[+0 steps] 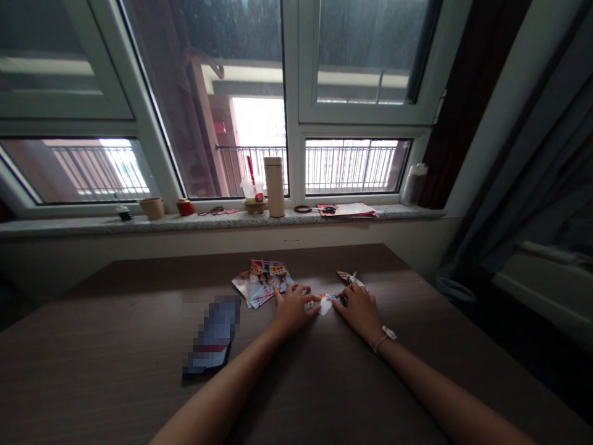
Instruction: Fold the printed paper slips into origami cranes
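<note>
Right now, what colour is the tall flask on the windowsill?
Plain beige; the tall flask shows best in the head view.

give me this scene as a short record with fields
left hand: left hand flat on the table, fingertips on the small folded paper
right hand: right hand pressing the same paper's other end
nearby: stack of printed sheets; folded paper figure; dark flat object
surface: brown table
windowsill: flask, cup with red straw
</note>
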Demonstrator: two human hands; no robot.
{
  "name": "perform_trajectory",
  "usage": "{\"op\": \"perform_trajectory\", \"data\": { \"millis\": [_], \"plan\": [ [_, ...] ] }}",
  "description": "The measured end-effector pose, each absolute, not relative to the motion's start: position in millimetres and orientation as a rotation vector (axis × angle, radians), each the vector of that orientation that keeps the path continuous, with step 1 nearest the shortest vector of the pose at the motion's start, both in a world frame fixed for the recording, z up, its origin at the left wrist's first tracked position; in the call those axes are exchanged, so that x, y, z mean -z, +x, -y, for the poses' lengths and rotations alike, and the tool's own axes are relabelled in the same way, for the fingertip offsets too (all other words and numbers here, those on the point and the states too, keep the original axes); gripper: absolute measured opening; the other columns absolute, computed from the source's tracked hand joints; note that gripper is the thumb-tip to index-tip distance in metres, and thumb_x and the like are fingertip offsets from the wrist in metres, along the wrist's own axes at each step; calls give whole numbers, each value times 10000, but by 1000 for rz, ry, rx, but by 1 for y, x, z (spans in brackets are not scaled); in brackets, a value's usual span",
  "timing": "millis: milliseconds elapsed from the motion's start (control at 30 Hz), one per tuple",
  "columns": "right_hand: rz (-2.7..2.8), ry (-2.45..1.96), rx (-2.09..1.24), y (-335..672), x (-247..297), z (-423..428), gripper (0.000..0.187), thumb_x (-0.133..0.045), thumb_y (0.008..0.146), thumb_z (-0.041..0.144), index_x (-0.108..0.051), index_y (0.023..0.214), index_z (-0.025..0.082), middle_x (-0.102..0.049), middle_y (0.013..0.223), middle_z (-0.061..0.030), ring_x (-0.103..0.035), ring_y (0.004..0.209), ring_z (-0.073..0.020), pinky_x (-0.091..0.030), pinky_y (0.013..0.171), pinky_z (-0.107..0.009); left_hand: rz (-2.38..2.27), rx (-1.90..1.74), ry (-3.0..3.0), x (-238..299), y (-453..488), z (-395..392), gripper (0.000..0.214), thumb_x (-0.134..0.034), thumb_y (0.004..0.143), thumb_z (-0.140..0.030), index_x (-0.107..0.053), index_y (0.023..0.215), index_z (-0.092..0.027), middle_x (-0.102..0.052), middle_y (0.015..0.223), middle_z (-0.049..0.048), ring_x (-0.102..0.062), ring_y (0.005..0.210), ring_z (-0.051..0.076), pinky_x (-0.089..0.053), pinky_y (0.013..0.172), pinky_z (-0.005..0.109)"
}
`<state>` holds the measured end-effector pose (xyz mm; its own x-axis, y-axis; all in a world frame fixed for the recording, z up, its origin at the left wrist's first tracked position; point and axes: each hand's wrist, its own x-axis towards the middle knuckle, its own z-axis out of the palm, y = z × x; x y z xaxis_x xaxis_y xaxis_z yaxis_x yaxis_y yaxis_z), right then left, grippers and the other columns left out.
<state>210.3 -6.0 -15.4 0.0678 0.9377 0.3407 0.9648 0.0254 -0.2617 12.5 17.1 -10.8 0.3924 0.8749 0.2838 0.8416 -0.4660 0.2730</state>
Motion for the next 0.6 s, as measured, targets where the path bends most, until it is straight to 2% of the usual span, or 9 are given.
{"op": "perform_trajectory", "data": {
  "millis": [100,333,600],
  "plan": [
    [1884,-1934,81,209,13,7,338,-562,840,492,-680,958,198,-619,1088,-92,-523,1093,-273,-378,947,-403,-1581,-593,2550,11,13,-17,240,-611,865,-494,-692,1080,-423,-589,1322,-21,-416,1286,306,22,1051,784],
    [1907,-1898,24,205,12,17,574,-648,715,601,-635,1072,152,-593,1127,-134,-506,1112,-303,-365,969,-397,-1587,-577,2555,12,13,-19,244,-623,858,-484,-689,1087,-429,-582,1333,-18,-414,1288,303,18,1049,786],
    [1915,-1838,-38,206,17,18,611,-661,707,623,-623,1109,164,-569,1165,-133,-480,1149,-312,-346,998,-414,-1587,-587,2582,12,12,-17,242,-608,866,-486,-689,1083,-417,-580,1324,-21,-427,1279,308,-13,1043,798]
  ]
}}
